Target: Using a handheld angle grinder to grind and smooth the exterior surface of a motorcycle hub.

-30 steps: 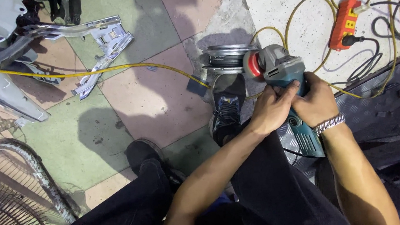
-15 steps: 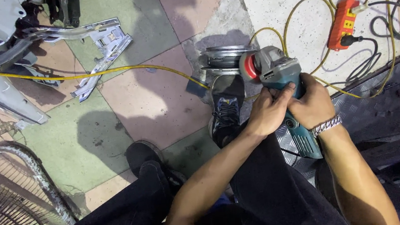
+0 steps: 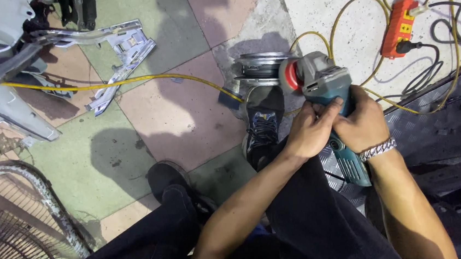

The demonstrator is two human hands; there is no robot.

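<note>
Hands: angle grinder (image 3: 323, 92) being gripped by both, left hand (image 3: 308, 131) and right hand (image 3: 363, 125) clenched round its body | Change: grinder being lifted slightly nearer | Beyond: metal pulley (image 3: 261, 67) on floor; orange power strip (image 3: 399, 23) farther right.

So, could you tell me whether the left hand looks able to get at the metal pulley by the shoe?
Probably yes: the left hand grips the angle grinder, and the metal pulley lies uncovered just beyond it on the floor, beside the shoe.
</note>
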